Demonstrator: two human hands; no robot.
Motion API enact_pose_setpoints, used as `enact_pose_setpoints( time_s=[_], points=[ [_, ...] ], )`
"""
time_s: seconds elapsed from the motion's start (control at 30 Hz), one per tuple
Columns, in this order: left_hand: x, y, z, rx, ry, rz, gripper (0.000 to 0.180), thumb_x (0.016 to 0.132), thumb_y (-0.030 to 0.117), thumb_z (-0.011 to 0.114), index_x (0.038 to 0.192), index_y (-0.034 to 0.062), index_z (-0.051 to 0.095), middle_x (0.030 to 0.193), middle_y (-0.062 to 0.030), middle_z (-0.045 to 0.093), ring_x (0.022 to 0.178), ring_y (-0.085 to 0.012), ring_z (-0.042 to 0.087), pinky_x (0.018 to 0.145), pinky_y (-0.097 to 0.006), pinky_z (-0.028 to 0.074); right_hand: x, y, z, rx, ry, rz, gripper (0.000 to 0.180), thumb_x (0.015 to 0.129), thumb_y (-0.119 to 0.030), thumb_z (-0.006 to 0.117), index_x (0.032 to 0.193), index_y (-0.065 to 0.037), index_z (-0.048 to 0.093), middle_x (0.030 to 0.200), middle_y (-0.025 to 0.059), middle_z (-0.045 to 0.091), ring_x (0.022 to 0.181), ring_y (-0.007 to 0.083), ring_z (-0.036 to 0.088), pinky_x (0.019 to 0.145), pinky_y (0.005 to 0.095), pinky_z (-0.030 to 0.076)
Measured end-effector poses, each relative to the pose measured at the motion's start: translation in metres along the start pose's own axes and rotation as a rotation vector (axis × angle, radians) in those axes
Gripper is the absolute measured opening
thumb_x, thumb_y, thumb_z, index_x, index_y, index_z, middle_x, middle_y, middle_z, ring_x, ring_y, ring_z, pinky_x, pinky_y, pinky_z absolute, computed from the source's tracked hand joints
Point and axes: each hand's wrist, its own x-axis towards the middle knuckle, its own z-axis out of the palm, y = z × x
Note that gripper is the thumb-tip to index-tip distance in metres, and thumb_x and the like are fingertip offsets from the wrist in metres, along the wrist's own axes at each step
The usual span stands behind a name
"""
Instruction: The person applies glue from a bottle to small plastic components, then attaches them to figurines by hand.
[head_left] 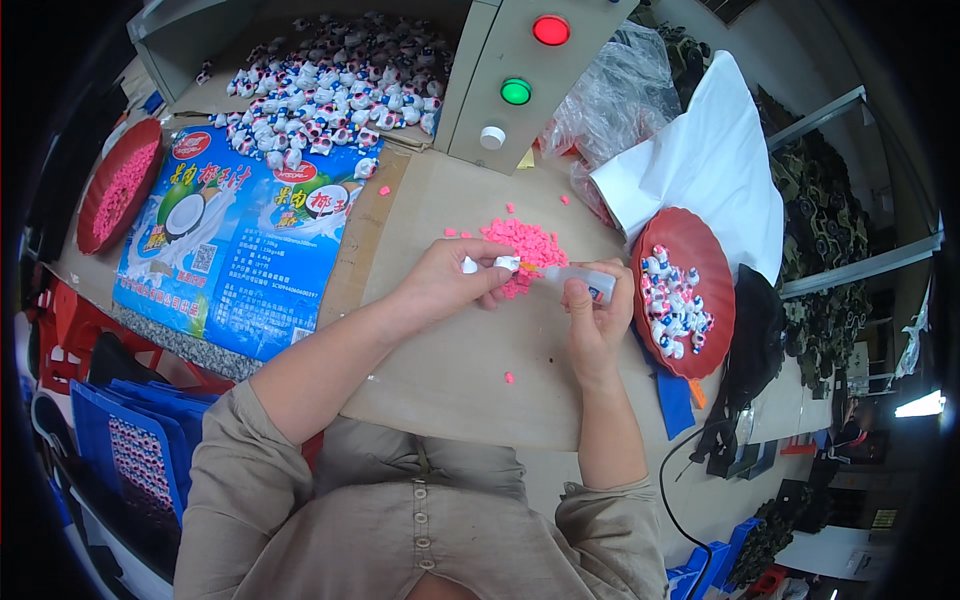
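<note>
Hands over tan cardboard work surface (450, 370). Left hand (450, 280) pinched on small white figurine (505, 263), held above pile of pink pellets (525, 243). Right hand (595, 315) wrapped around slim translucent glue tube (585, 282), yellow nozzle touching figurine. Beside right hand, round red plastic dish (700, 255) with glossy white-blue figurines. Far left, second red dish (118, 185) filled with pink pellets. Blue printed sacks (240, 250) flat on table; heap of white figurines (340, 80) beyond. Crinkled clear plastic bag (615, 95) near grey box with red and green lamps (520, 70).
</note>
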Motion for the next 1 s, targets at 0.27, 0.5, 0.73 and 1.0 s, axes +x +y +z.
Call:
enact_pose_setpoints(
  time_s=[0.27, 0.5, 0.73, 1.0],
  points=[
    [-0.0005, 0.0010, 0.0003, 0.001, 0.007, 0.005, 0.028, 0.081, 0.009, 0.055, 0.107, -0.0016, 0.053, 0.077, -0.0061, 0.058, 0.065, -0.0099, 0.057, 0.059, -0.022, 0.048, 0.0015, -0.0016, -0.0020, -0.016, 0.005, 0.016, 0.020, 0.080, -0.013, 0.058, 0.088, 0.000, 0.044, 0.080, 0.0051, 0.044, 0.066, 0.0092, 0.044, 0.056, 0.0205, 0.037],
    [-0.0010, 0.0028, 0.0013, 0.022, 0.028, 0.030, 0.028, 0.080, 0.006, 0.056, 0.107, -0.0004, 0.053, 0.076, -0.0054, 0.058, 0.066, -0.0099, 0.057, 0.061, -0.022, 0.048, 0.0023, -0.0031, -0.0027, 0.053, 0.007, 0.076, 0.020, 0.080, -0.013, 0.058, 0.087, 0.000, 0.044, 0.079, 0.0039, 0.044, 0.063, 0.0077, 0.044, 0.054, 0.0199, 0.036],
    [-0.0005, 0.0010, 0.0009, 0.024, 0.041, 0.024, 0.029, 0.079, 0.003, 0.056, 0.108, 0.0009, 0.053, 0.075, -0.0045, 0.058, 0.068, -0.0102, 0.057, 0.064, -0.022, 0.047, 0.0017, -0.0038, -0.0025, 0.049, 0.009, 0.105, 0.021, 0.080, -0.015, 0.058, 0.086, 0.000, 0.044, 0.078, 0.0037, 0.044, 0.062, 0.0074, 0.044, 0.052, 0.0199, 0.036],
    [-0.0018, 0.0039, 0.0028, 0.035, 0.045, 0.022, 0.030, 0.079, 0.003, 0.056, 0.109, 0.0014, 0.053, 0.076, -0.0037, 0.057, 0.070, -0.0105, 0.058, 0.065, -0.022, 0.047, 0.0018, -0.0032, 0.0007, 0.004, 0.007, 0.042, 0.021, 0.082, -0.019, 0.055, 0.086, -0.002, 0.042, 0.075, 0.0027, 0.043, 0.056, 0.0068, 0.044, 0.047, 0.0184, 0.035]
  ],
)
